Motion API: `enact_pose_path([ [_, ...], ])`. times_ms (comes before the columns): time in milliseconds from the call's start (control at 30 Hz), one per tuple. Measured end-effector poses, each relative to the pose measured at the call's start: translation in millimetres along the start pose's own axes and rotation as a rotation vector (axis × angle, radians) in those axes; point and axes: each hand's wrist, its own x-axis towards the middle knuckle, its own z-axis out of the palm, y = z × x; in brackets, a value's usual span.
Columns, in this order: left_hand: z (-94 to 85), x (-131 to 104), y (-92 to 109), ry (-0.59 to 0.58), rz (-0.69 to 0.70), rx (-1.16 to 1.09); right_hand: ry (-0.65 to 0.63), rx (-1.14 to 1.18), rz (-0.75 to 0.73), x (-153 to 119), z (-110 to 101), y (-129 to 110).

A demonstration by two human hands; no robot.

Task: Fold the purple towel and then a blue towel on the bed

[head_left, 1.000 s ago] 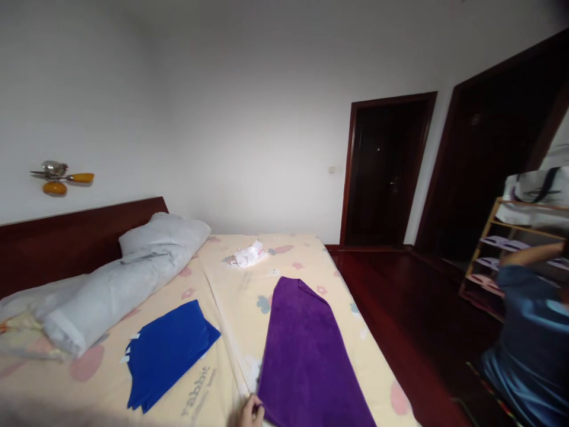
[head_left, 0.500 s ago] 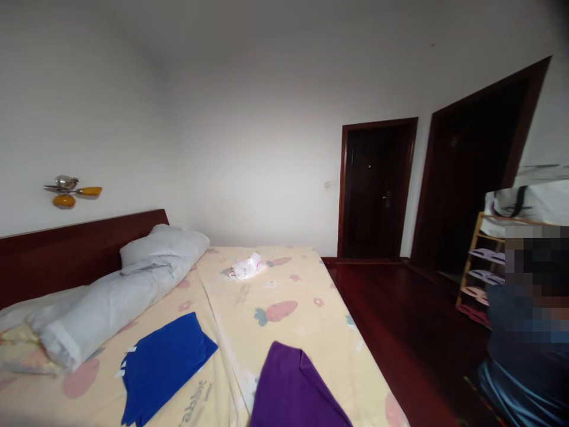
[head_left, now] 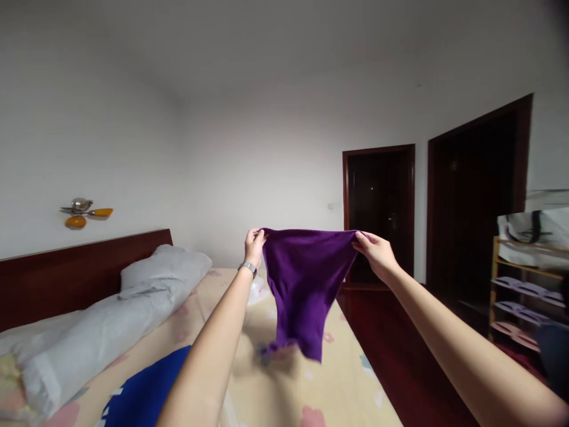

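Observation:
Stretched between my two hands over the bed hangs a purple cloth (head_left: 306, 279), perhaps a garment. Its top edge is pulled nearly straight, and its lower part narrows and blurs with motion. My left hand (head_left: 255, 244), with a watch on the wrist, pinches the upper left corner. At the upper right corner, my right hand (head_left: 376, 252) grips the edge between thumb and fingers. A blue cloth (head_left: 146, 388) with white tabs along one edge lies on the bed, partly behind my left forearm.
The bed (head_left: 355, 379) has a cream patterned sheet. A grey quilt (head_left: 111, 320) lies along the headboard (head_left: 84, 273). A white plastic bag (head_left: 258, 290) sits behind the purple cloth. A slipper rack (head_left: 495, 279) stands on the right, with part of a person (head_left: 555, 362) beside it.
The purple cloth was lying on the bed and is now lifted and spread between both hands, which have come into view. The view has tilted upward. The person at right shows less.

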Motion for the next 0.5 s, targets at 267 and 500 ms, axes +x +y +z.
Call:
enact_pose_path([
  [267,-66.9,-98,-65,0.023,-0.061,0.132,0.001,-0.159,0.105,-105,-35,70],
  [500,-169.9,-289,-174,0.06,-0.369,0.488,-0.179,-0.467,0.259,-307,-49,203],
])
